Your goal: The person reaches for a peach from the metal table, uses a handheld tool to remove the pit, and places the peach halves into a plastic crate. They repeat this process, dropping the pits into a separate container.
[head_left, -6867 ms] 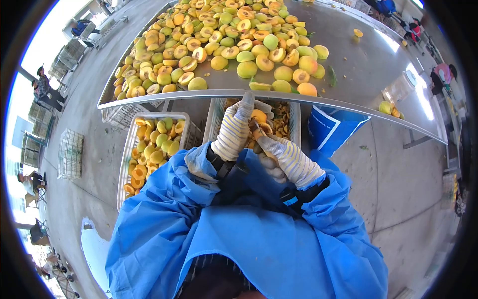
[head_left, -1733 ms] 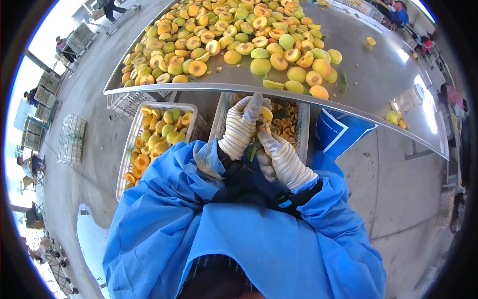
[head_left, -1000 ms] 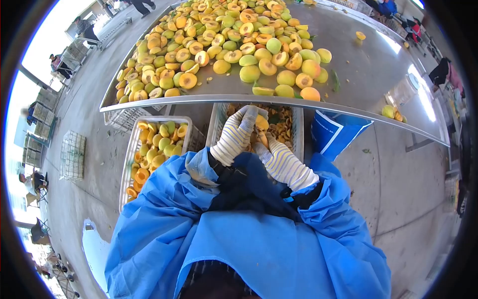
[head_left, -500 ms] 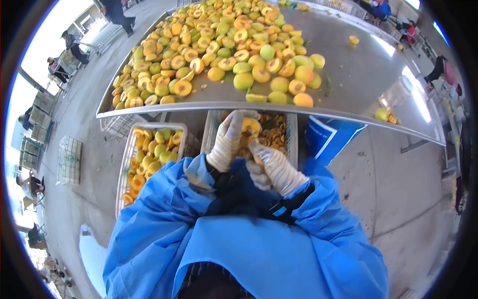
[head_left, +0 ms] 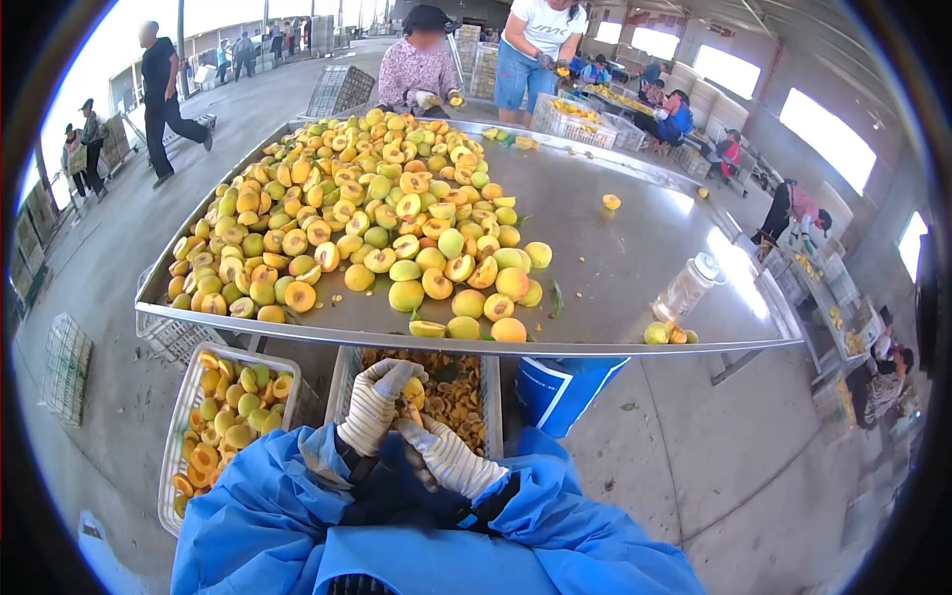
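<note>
My left hand point(head_left: 369, 409), in a striped glove, is closed around a yellow peach half point(head_left: 414, 391). Close against that fruit is my right hand point(head_left: 451, 458), gloved too, with its fingers curled; whatever lies in its grip is hidden. Both hands are over a crate point(head_left: 493, 402) that holds brown pits and scraps point(head_left: 456, 405). Beyond them, a large heap of cut peaches point(head_left: 337, 213) covers the left part of a metal table point(head_left: 605, 273). Left of my hands stands a white crate point(head_left: 174, 451) of peach halves.
A blue bucket point(head_left: 565, 392) stands under the table's front edge, right of the pit crate. A clear jar point(head_left: 686, 288) and a few peach pieces point(head_left: 669, 334) rest at the table's right. Across the table, a co-worker point(head_left: 426, 74) handles fruit; another person point(head_left: 164, 94) walks at left.
The view has tilted up and turned right, bringing the co-workers across the table into sight. My hands stay together at the peach half over the pit crate.
</note>
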`<state>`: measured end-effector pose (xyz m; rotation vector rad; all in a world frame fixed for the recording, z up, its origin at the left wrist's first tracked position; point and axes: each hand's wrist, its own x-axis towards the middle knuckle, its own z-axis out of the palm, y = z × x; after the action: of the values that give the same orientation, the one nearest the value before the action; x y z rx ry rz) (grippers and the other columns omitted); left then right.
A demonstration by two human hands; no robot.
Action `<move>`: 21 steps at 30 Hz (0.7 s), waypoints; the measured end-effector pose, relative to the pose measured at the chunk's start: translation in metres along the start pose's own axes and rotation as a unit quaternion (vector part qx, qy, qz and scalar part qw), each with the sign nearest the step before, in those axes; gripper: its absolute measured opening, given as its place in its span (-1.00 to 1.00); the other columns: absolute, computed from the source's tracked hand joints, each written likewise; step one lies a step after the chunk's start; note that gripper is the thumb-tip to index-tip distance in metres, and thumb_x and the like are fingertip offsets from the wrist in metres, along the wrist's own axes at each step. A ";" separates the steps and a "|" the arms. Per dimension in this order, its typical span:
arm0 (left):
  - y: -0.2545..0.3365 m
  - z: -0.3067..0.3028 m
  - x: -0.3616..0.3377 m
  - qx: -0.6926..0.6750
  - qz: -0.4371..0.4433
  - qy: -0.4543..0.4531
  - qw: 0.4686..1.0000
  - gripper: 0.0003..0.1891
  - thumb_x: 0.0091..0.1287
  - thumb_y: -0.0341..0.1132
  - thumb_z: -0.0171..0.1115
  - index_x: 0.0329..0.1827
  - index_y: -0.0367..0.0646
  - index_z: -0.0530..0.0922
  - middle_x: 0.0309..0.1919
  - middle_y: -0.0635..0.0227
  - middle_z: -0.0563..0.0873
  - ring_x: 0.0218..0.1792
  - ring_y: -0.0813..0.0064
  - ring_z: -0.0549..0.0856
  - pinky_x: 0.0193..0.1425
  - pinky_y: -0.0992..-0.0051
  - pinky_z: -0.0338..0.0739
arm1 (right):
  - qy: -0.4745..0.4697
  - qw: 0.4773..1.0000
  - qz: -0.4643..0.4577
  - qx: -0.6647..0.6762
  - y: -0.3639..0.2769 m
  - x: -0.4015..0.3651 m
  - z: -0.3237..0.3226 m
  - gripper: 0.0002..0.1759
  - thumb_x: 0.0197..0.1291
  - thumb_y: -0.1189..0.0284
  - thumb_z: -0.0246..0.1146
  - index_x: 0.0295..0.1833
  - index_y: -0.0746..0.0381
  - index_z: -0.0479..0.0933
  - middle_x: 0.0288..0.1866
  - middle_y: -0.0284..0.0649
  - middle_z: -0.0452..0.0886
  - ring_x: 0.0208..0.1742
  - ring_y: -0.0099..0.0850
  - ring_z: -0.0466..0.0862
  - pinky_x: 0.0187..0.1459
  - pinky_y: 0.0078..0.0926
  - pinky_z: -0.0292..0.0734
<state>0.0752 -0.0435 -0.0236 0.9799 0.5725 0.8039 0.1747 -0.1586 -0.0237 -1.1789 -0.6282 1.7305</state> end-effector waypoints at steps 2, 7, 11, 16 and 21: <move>-0.003 -0.006 0.007 0.025 -0.032 -0.011 0.999 -0.70 0.38 -0.16 0.32 -0.11 -0.28 0.65 -0.27 0.25 0.76 -0.30 0.47 0.72 -0.16 0.52 0.63 | 0.035 0.979 -0.141 -0.144 0.020 0.019 -0.010 -0.61 0.42 -0.05 0.10 -0.05 0.05 0.40 -0.60 -0.43 0.34 -0.75 -0.56 0.34 -0.76 -0.57 0.28; -0.003 -0.013 0.008 0.011 -0.073 -0.032 0.997 -0.72 0.37 -0.19 0.35 -0.12 -0.27 0.65 -0.27 0.26 0.76 -0.30 0.49 0.72 -0.17 0.52 0.64 | -0.004 0.999 0.009 -0.034 0.003 0.000 -0.002 -0.65 0.42 -0.04 0.12 -0.17 0.01 0.40 -0.62 -0.44 0.33 -0.73 -0.55 0.34 -0.69 -0.50 0.29; 0.001 -0.005 0.003 -0.004 -0.038 -0.015 0.999 -0.76 0.36 -0.25 0.35 -0.14 -0.29 0.68 -0.28 0.26 0.77 -0.31 0.50 0.72 -0.17 0.53 0.63 | -0.057 0.994 0.046 0.075 -0.001 -0.003 -0.009 -0.51 0.39 -0.16 0.09 -0.13 0.08 0.40 -0.64 -0.43 0.35 -0.77 -0.55 0.37 -0.76 -0.56 0.27; -0.005 -0.009 0.010 0.050 -0.063 -0.027 0.996 -0.76 0.36 -0.24 0.36 -0.18 -0.28 0.67 -0.33 0.31 0.75 -0.34 0.53 0.70 -0.22 0.54 0.62 | 0.032 0.979 -0.074 -0.185 0.005 0.007 -0.011 -0.58 0.43 -0.08 0.07 -0.15 0.06 0.44 -0.60 -0.40 0.42 -0.68 -0.52 0.44 -0.63 -0.44 0.37; 0.000 -0.002 0.005 0.030 -0.022 -0.010 0.999 -0.75 0.38 -0.22 0.34 -0.18 -0.28 0.67 -0.35 0.33 0.74 -0.38 0.56 0.69 -0.26 0.57 0.61 | -0.031 0.998 0.043 0.028 -0.001 -0.006 -0.005 -0.52 0.40 -0.17 0.05 -0.21 0.04 0.41 -0.62 -0.44 0.34 -0.71 -0.55 0.35 -0.67 -0.50 0.27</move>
<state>0.0763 -0.0387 -0.0254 1.0262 0.6029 0.7407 0.1806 -0.1639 -0.0229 -1.1316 -0.5689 1.8513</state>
